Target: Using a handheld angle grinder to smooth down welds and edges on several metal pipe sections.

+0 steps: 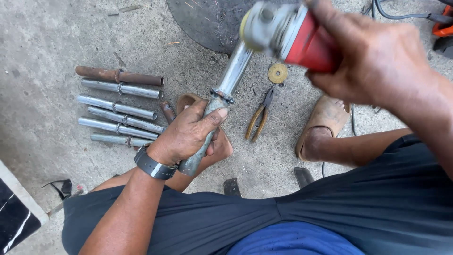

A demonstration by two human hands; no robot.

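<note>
My left hand (186, 134) grips the lower end of a metal tube (231, 78) with a welded ring joint, holding it slanted up and away over my left foot. My right hand (373, 59) holds a red and grey angle grinder (283, 30), blurred, with its head just above the tube's far end. A dark watch sits on my left wrist.
Several similar metal tubes (120, 108) lie in a row on the concrete at left, the farthest one rusty. Pliers with yellowish handles (259, 118) and a round yellow disc (277, 73) lie between my sandalled feet. A dark round plate (207, 21) lies beyond. Cables run at top right.
</note>
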